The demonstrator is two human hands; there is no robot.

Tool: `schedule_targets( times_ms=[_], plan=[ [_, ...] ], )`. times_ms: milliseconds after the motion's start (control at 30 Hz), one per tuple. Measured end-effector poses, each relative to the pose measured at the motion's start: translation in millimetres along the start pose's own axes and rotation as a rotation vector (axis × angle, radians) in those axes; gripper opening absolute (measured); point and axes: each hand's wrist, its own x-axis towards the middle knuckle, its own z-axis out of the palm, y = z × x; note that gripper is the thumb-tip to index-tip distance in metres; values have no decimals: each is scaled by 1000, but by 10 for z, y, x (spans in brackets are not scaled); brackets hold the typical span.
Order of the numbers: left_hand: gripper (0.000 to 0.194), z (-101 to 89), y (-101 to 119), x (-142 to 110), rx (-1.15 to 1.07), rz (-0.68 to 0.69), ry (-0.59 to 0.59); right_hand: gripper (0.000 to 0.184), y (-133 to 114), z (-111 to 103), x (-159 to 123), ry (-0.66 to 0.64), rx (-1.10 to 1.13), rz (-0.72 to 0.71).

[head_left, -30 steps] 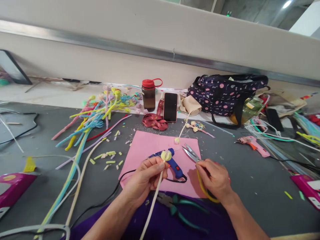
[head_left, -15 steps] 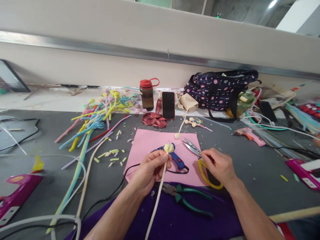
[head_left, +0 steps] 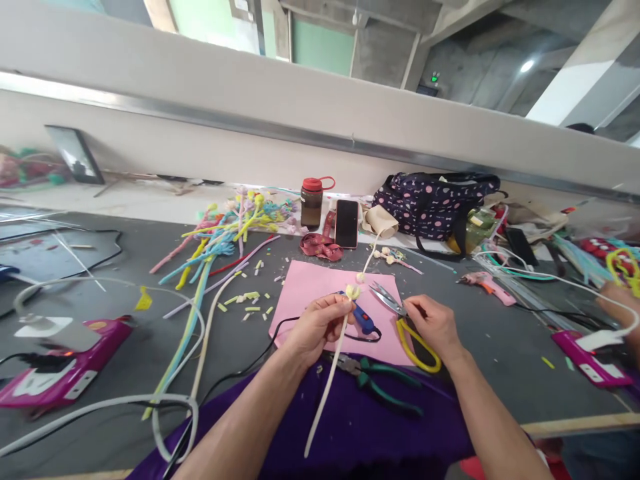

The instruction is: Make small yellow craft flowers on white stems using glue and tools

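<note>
My left hand (head_left: 325,323) pinches a cream fuzzy stem (head_left: 330,380) just below its top. A small pale yellow flower head (head_left: 353,292) sits on that end, and the stem's other end hangs over purple cloth. My right hand (head_left: 434,328) is closed on yellow-handled scissors (head_left: 390,299), whose blades point left toward the flower, slightly apart and not touching it. Below the flower, a blue glue gun (head_left: 366,321) lies on a pink sheet (head_left: 300,287), partly hidden by my left hand. Green-handled pliers (head_left: 387,390) rest on the purple cloth (head_left: 345,437) in front of me.
Yellow and white offcuts (head_left: 250,300) lie left of the sheet, beside bundled coloured fuzzy stems (head_left: 215,247). Behind stand a bottle (head_left: 311,208), a phone (head_left: 346,224) and a patterned bag (head_left: 425,207). A pink glue gun (head_left: 487,285) lies right. Another person's hand (head_left: 617,303) shows far right.
The view has tilted upward and swung left. The flower is slightly closer to the scissor blades, and the stem's lower end now shows. More of the other person's hand is visible at right.
</note>
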Motion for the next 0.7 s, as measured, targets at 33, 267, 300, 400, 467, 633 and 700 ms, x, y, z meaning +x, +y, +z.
schedule_targets(
  times_ms=[33,267,300,400,467,633,700],
  plan=[
    [20,-1,-10,-1,11,-1,-4,18,-7,1,5,-2,9,14],
    [20,3,-46,2,21,29,-48,22,-297,37,187,-102,66,-2],
    [20,2,-46,3,21,23,-42,22,-355,39,243,-150,70,-29],
    [19,-15,-26,-3,-1,-4,-19,20,-449,70,409,-285,27,-91],
    [18,-39,0,-15,-40,-20,-15,17,-418,120,473,-274,-53,-67],
    [14,-98,53,-46,-169,-40,-22,16,-200,246,400,-302,-209,-10],
    [14,-98,64,-56,-209,-44,-37,17,-160,256,348,-353,-255,-13]
  ],
)
